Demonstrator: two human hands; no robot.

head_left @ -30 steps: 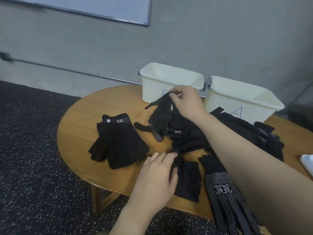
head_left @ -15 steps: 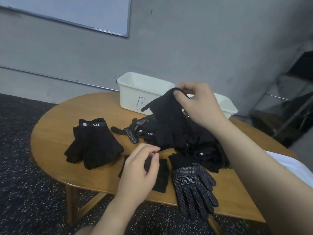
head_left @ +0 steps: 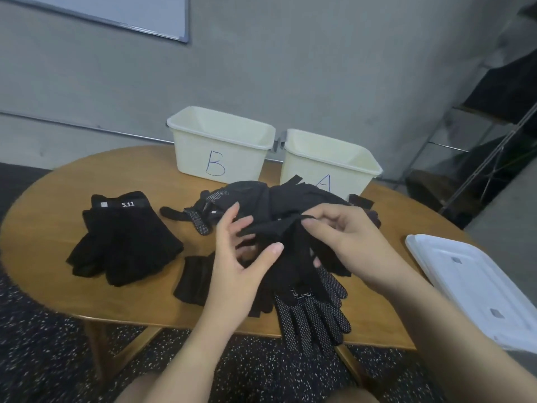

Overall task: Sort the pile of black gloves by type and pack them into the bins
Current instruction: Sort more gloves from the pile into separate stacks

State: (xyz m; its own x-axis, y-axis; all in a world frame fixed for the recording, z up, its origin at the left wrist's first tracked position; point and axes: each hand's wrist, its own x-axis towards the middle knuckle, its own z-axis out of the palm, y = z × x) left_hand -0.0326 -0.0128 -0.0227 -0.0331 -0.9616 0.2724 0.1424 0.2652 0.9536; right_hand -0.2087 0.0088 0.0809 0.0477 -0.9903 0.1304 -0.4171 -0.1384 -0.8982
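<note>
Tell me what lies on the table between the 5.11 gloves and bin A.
In the head view, the pile of black gloves lies between the 5.11 gloves and bin A, covering part of the bin's front.

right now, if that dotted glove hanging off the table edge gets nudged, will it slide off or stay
The dotted glove probably droops rather than holds shape: its fingers already bend over the table edge. The dots look like rubbery grip, so it likely drags instead of sliding. Other gloves overlapping its cuff should help pin it, though a firm push could tip it off.
</note>
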